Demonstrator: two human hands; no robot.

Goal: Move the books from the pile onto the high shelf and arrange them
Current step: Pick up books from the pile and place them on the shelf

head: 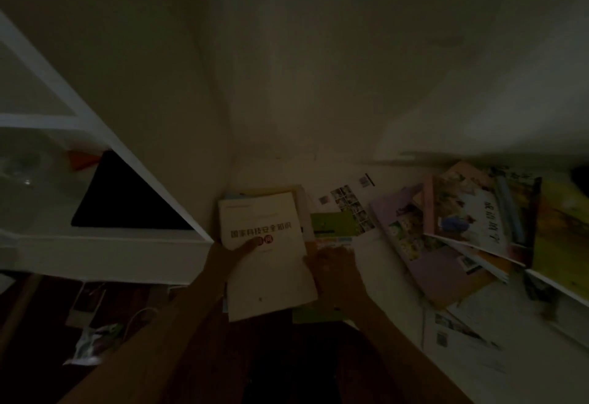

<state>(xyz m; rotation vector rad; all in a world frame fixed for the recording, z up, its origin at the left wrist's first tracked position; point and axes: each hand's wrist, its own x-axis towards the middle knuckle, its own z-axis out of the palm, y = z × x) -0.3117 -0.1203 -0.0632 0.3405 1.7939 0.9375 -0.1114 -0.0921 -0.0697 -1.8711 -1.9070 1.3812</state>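
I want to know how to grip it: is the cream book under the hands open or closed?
Closed. The cream book shows its whole front cover with the printed title; no pages are spread. It lies flat on a stack, left hand on the cover.

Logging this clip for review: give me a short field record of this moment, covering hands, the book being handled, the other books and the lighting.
lighting: very dim, detail limited
left hand: thumb on cover of cream book, gripping its left edge
right hand: at the cream book's right edge, grip unclear
cream book: top of a small stack in the wall corner, red title printed upside down to the camera
green booklet: flat, right of the stack
picture books: overlapping loosely, further right
white shelf unit: left of the stack
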